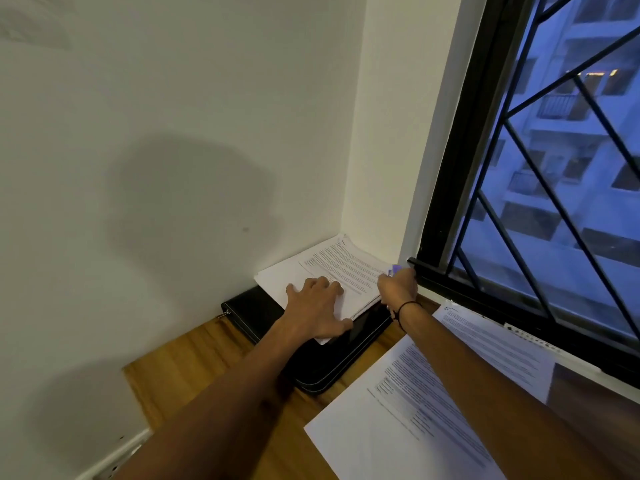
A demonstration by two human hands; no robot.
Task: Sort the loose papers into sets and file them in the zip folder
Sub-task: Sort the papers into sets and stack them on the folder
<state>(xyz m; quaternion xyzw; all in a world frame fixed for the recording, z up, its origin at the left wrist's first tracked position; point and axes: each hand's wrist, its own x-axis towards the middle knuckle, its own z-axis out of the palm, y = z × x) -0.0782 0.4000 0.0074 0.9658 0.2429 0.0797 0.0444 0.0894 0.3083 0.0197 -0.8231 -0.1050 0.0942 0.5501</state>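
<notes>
A thick stack of printed papers [332, 268] lies on the open black zip folder [332, 362] in the far corner of the wooden desk. My left hand [318, 308] presses flat on the stack's near part, fingers spread. My right hand [398, 287] is curled at the stack's right edge and pinches a small purple-blue item [394, 270] against the papers; what that item is cannot be made out. Two loose printed sheets lie nearer me: a large sheet [408, 410] under my right forearm and another sheet [498, 344] by the window.
The wooden desk [194, 368] meets a white wall on the left and at the back. A black window frame with grille [519, 188] runs along the right side. The folder's zip pull [225, 312] sticks out at the left.
</notes>
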